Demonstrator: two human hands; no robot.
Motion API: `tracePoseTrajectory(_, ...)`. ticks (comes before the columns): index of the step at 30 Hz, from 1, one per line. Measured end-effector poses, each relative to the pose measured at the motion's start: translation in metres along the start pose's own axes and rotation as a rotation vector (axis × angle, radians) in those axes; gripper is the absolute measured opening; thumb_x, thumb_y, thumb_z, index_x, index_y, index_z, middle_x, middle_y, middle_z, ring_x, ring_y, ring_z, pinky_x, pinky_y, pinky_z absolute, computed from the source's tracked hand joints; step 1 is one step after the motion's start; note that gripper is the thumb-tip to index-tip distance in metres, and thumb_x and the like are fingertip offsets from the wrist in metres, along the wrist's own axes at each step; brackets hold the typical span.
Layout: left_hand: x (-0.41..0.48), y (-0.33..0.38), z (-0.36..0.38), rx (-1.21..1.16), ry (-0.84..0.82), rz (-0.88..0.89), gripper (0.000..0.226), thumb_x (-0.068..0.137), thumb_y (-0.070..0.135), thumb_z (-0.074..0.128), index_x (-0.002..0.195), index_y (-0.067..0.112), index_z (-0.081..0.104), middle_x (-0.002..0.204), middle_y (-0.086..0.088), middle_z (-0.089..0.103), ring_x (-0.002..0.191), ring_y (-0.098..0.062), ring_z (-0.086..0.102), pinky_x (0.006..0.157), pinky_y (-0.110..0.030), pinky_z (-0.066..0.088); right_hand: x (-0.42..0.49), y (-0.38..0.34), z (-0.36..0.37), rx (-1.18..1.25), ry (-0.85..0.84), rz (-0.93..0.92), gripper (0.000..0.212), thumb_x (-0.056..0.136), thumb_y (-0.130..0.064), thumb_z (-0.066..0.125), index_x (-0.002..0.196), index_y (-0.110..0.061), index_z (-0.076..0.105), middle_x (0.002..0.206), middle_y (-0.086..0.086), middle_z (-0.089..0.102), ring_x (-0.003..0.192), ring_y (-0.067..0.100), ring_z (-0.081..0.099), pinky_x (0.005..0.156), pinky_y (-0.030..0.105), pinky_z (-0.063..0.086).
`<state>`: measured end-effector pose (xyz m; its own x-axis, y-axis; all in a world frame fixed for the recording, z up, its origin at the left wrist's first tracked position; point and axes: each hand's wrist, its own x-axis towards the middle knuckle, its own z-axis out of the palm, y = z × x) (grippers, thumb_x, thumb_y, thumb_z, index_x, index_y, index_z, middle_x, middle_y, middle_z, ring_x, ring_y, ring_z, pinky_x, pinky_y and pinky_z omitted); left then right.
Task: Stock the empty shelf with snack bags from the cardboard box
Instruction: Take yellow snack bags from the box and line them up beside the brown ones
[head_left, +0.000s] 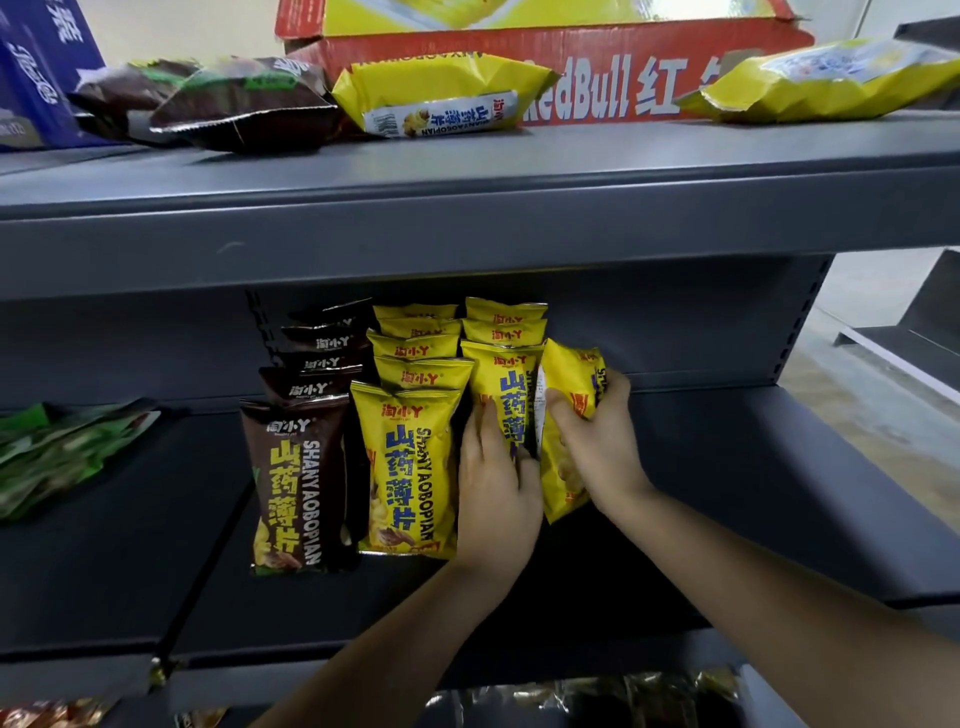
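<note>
On the dark middle shelf (753, 467) stand rows of snack bags: a brown row (296, 483) at the left, a yellow row (408, 467) beside it, and a second yellow row (506, 389) to its right. My left hand (496, 488) lies flat against the front bag of that second yellow row. My right hand (597, 441) grips a yellow snack bag (569, 384) held upright and turned edge-on just right of that row. The red cardboard box (571, 57) sits on the top shelf with loose yellow bags (441, 98) and brown bags (234, 104) before it.
Green bags (62, 452) lie on the middle shelf at far left. A blue carton (36, 67) stands at the top left. Another yellow bag (821, 78) lies at the top right. The shelf's right half is bare. More packets show on the shelf below (597, 696).
</note>
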<state>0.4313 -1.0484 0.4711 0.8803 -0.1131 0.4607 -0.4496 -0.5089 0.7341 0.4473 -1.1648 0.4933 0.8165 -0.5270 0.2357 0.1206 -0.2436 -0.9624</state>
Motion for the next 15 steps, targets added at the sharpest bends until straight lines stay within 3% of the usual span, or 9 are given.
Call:
tracePoseTrajectory(2, -0.009, -0.004, -0.002, -0.054, -0.113, 0.063, 0.069, 0.089, 0.006, 0.049, 0.149, 0.013, 0.017, 0.155, 0.003, 0.014, 0.145, -0.009, 0.007, 0.112, -0.011, 0.002, -0.012, 0.001, 0.001, 0.012, -0.011, -0.019, 0.057, 0.087, -0.022, 0.068, 0.133, -0.019, 0.034, 0.114, -0.007, 0.055, 0.099, 0.005, 0.058, 0.075, 0.004, 0.042)
tracePoseTrajectory(5, -0.024, -0.011, -0.001, -0.076, -0.279, 0.129, 0.085, 0.085, 0.011, 0.058, 0.151, 0.016, 0.004, 0.151, 0.015, 0.004, 0.143, 0.0, -0.004, 0.108, -0.002, -0.003, -0.03, -0.002, 0.005, 0.012, -0.076, -0.011, 0.071, 0.085, -0.02, 0.07, 0.141, -0.016, 0.026, 0.129, 0.001, 0.05, 0.117, 0.014, 0.053, 0.098, 0.028, 0.046)
tracePoseTrajectory(8, -0.029, -0.016, 0.003, -0.04, -0.246, 0.055, 0.094, 0.085, 0.017, 0.063, 0.151, 0.017, -0.005, 0.152, 0.016, -0.002, 0.143, -0.001, -0.007, 0.115, -0.015, 0.002, -0.04, -0.006, 0.01, -0.029, -0.156, -0.014, 0.081, 0.082, -0.02, 0.073, 0.145, -0.015, 0.022, 0.137, 0.003, 0.042, 0.127, 0.016, 0.045, 0.109, 0.036, 0.039)
tracePoseTrajectory(12, -0.026, -0.019, 0.003, -0.002, -0.214, 0.027, 0.088, 0.082, -0.004, 0.055, 0.151, 0.008, 0.002, 0.159, -0.005, 0.005, 0.148, -0.014, 0.001, 0.121, -0.034, 0.009, -0.041, -0.007, 0.015, -0.073, -0.255, 0.002, 0.079, 0.081, -0.028, 0.074, 0.144, -0.017, 0.028, 0.136, 0.001, 0.042, 0.13, 0.015, 0.041, 0.11, 0.035, 0.037)
tracePoseTrajectory(15, -0.02, -0.015, 0.001, -0.078, -0.171, -0.044, 0.092, 0.076, -0.011, 0.052, 0.151, 0.012, 0.004, 0.158, -0.001, 0.011, 0.147, -0.012, 0.005, 0.121, -0.033, 0.01, -0.033, -0.006, 0.013, 0.065, -0.287, 0.132, 0.051, 0.083, -0.033, 0.072, 0.125, -0.014, 0.051, 0.117, -0.002, 0.063, 0.111, 0.013, 0.061, 0.092, 0.023, 0.052)
